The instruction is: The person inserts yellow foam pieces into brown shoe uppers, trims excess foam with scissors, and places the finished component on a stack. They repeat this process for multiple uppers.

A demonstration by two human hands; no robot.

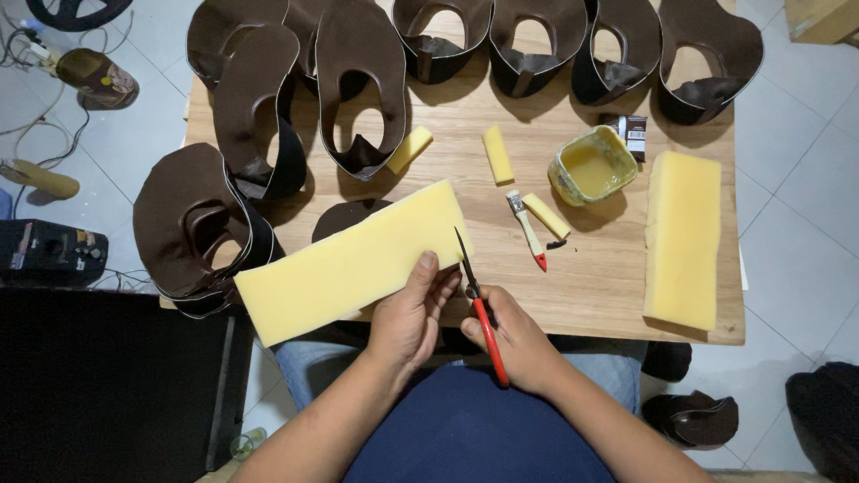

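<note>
Nearest, left hand (407, 313) pinching the lower right edge of a long yellow foam sheet (353, 261), thumb lying on top, fingers curled beneath. Right hand (512, 338) closed around red-handled scissors (477, 306), dark blades pointing up along the sheet's right end, just touching it. Foam sheet lying slantwise over the near edge of a wooden table (591, 286), soft and spongy, its left end overhanging.

Further in, a small brush (527, 228) with a pale handle and red tip resting beside a short foam strip (545, 216). Beyond, two more foam offcuts (497, 154) lying apart, making three small pieces. To the right, a thick foam slab (684, 237) lying lengthwise.

Mid-table, a squarish glue-smeared tub (592, 166) holding yellowish paste.

Farthest, curved dark brown leather-like shoe uppers (359, 85) standing and leaning in a row across the back edge and piling at the left; about ten, exact count hard to tell where overlapping.
</note>
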